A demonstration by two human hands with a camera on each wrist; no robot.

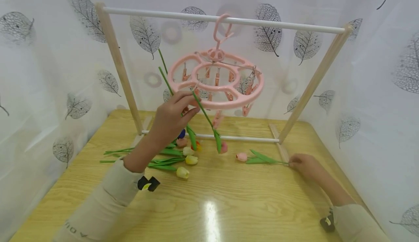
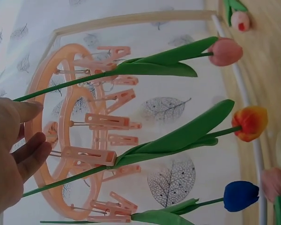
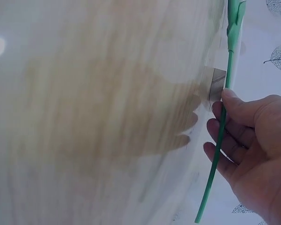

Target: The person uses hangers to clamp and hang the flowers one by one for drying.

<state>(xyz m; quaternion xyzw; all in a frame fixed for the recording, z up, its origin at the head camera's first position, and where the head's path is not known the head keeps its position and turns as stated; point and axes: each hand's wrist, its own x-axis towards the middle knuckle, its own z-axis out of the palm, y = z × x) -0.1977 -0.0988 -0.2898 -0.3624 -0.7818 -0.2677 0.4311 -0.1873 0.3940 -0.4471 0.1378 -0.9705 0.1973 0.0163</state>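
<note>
A pink ring-shaped clip hanger [image 1: 250, 98] hangs by its hook from a white bar. My left hand [image 1: 171, 120] grips the hanger's near-left rim, thumb and index finger on either side. Tulips hang head-down from the clips: a pink one [image 2: 225, 51], a red-and-yellow one [image 2: 249, 123] and a blue one [image 2: 241, 196]. The pink tulip's stem crosses in front of my left fingertips in the head view. At the right, my right hand [image 1: 304, 165] pinches the green stem [image 3: 215, 159] of a pale pink tulip [image 1: 241, 157], low over the table.
Several yellow, white and pink tulips, including a yellow one [image 1: 182, 173], lie at the left of the wooden table [image 1: 209, 191]. The rack has slanted wooden posts [image 1: 315, 82], a top bar [image 1: 157, 14] and a low white bar [image 1: 242, 138]. Leaf-printed sheets surround the table.
</note>
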